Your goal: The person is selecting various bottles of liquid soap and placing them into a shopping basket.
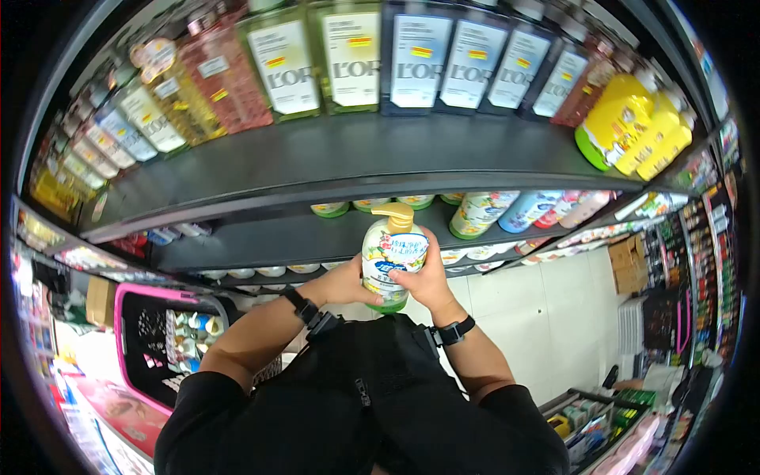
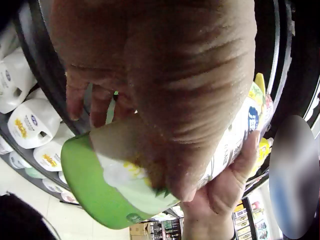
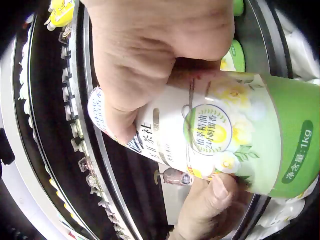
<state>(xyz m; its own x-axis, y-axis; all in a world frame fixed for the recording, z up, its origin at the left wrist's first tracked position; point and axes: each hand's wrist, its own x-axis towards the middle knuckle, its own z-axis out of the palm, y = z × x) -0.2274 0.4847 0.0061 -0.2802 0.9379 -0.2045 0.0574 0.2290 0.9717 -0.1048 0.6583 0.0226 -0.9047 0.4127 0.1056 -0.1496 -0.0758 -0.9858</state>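
A white pump bottle [image 1: 383, 275] with a yellow pump head, floral label and green base is held up in front of the dark shelf, between both hands. My left hand [image 1: 346, 283] grips its lower left side, thumb across the front near the base. Higher on the right side, my right hand [image 1: 428, 275] grips the bottle with the thumb over the label. In the right wrist view the bottle [image 3: 235, 125] shows yellow flowers and a "1kg" mark on its green bottom. Seen from the left wrist, the left hand [image 2: 165, 75] covers much of the bottle [image 2: 115, 175].
Several tall pump bottles [image 1: 352, 59] line the upper shelf [image 1: 317, 154], with yellow ones [image 1: 621, 119] at its right end. Similar floral bottles [image 1: 480, 214] stand on the shelf below. A pink-rimmed black basket [image 1: 123, 340] holding bottles is at the left; a loaded cart [image 1: 590, 427] is lower right.
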